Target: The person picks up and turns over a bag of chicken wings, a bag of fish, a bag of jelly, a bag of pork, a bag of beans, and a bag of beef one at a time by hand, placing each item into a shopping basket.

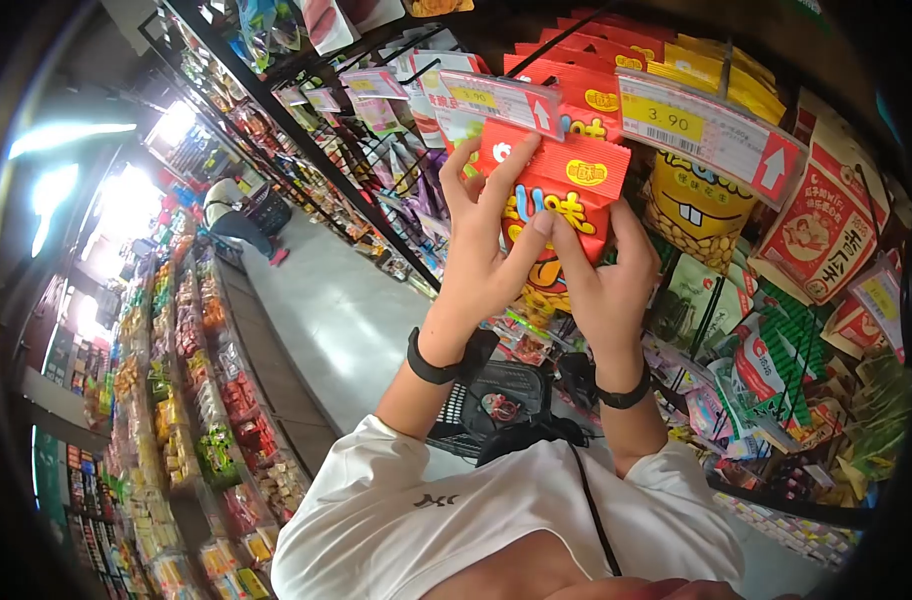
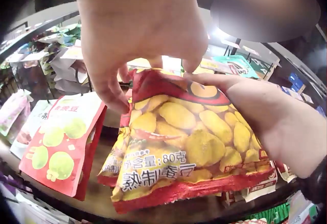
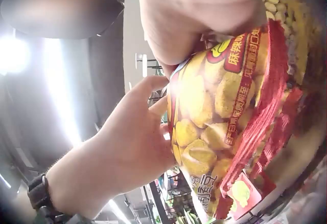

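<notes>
Both hands hold a red and yellow snack bag [image 1: 566, 190] in front of the hanging rack. My left hand [image 1: 486, 235] grips its left side, with the fingers at the upper edge and the thumb on the front. On the right side my right hand [image 1: 611, 280] has its thumb on the front, close to the other thumb, and its fingers go behind the bag. The left wrist view shows the bag's lower part [image 2: 189, 137] with yellow beans printed on it. In the right wrist view the bag [image 3: 219, 106] lies beneath the right hand [image 3: 204, 9].
Price tags [image 1: 676, 120] stick out above more red and yellow bags [image 1: 701, 210]. Behind my arms is a black basket [image 1: 506, 385]. Snack shelves [image 1: 176, 400] line the aisle [image 1: 326, 310] at the left, where a bent person [image 1: 238, 220] stands farther off.
</notes>
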Demonstrator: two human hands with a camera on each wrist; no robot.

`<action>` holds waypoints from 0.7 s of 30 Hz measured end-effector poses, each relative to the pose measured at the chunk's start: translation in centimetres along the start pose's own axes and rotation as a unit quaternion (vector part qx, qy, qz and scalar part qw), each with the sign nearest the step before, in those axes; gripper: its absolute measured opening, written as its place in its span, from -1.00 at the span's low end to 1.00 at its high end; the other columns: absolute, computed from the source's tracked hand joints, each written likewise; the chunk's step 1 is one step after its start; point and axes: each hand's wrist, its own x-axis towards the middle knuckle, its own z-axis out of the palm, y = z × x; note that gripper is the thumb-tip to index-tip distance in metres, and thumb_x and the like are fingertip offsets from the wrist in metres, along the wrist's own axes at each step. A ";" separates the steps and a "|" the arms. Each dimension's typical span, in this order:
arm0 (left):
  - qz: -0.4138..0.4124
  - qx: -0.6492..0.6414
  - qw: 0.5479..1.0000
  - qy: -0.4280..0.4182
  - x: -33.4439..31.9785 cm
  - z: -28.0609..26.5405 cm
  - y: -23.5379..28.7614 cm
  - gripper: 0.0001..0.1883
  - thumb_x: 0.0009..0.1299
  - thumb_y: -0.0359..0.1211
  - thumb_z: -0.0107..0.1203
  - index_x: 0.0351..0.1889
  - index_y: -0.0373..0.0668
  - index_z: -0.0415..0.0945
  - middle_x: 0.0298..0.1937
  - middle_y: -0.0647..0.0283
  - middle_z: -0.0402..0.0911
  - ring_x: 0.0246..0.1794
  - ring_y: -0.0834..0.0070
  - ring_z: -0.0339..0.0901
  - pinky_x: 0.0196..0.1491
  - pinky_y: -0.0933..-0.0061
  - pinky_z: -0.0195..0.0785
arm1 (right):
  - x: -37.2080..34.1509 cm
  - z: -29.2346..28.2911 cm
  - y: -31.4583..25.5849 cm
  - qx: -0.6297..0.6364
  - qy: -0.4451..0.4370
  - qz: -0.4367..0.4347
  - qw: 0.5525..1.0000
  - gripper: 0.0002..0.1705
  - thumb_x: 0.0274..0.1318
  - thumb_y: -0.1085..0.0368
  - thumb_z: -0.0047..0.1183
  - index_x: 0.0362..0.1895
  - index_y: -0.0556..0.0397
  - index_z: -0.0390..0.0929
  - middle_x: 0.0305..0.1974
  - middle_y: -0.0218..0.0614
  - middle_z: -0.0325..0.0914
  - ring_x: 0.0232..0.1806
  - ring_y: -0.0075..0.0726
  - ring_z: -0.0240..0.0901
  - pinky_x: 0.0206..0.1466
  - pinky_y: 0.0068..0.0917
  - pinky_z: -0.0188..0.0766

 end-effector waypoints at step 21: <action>0.031 0.083 0.995 0.039 1.6 0.9 -0.5 -0.40 0.57 -0.28 0.04 0.54 -0.24 0.27 0.65 -0.16 -0.22 0.45 -0.07 0.29 0.45 0.02 0.21 | 3.3 1.4 0.6 0.062 0.014 -0.027 0.998 -0.61 0.19 0.20 0.39 -0.04 0.19 0.62 -0.20 -0.03 0.69 -0.21 0.15 0.67 -0.13 -0.15 0.55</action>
